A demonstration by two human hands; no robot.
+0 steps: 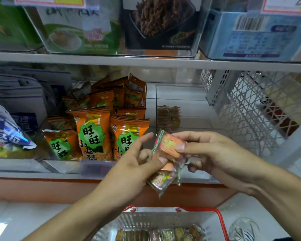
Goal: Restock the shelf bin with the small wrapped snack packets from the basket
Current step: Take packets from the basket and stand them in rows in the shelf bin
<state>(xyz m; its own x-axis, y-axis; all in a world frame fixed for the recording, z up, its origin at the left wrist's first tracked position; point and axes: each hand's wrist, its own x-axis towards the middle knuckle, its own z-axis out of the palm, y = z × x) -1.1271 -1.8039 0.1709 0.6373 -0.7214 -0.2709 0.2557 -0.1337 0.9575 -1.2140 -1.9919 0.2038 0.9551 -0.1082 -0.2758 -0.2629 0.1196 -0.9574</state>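
Both hands hold a small stack of clear-wrapped snack packets (pixel 167 159) with pink, orange and green print, in front of the lower shelf. My left hand (pixel 137 160) pinches the stack from the left with thumb and fingers. My right hand (pixel 203 150) pinches the top packet, its thumb lying across it. Just behind the hands stands a clear shelf bin (pixel 184 94) with a short row of similar packets (pixel 169 117) at its left side. Below, a white basket (pixel 163 221) with red handles holds several more wrapped packets (pixel 160 234).
Left of the clear bin, another bin is packed with orange snack bags (pixel 94 129). Blue-and-white bags (pixel 9 131) fill the far left. A white lattice rack (pixel 255 112) stands to the right. The upper shelf (pixel 146 61) carries boxed goods in clear bins.
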